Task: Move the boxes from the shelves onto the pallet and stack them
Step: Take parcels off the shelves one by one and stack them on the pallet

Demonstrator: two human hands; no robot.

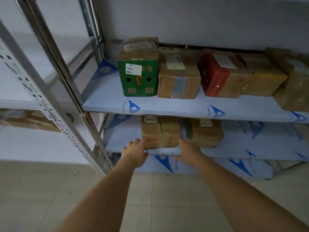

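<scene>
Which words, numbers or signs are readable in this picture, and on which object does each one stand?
"78-4": white label on the green box.
"3": orange handwritten mark on the same green box.
"PE Pro...": blue print on the upper shelf film, cut short by blur.
Red print on the lower brown box: too blurred to read.
Other shipping labels: too small to read.

A metal rack holds two shelves wrapped in pale film with blue logos. On the upper shelf (167,107) stand, left to right, a green box (138,79), a brown box (178,81), a red box (215,77) and, blurred at the far right, what seem to be more brown boxes. The lower shelf (250,148) carries a tan box (160,133) at its near edge and a second tan box (207,133) just to its right. Tiled floor (167,198) lies below.
</scene>
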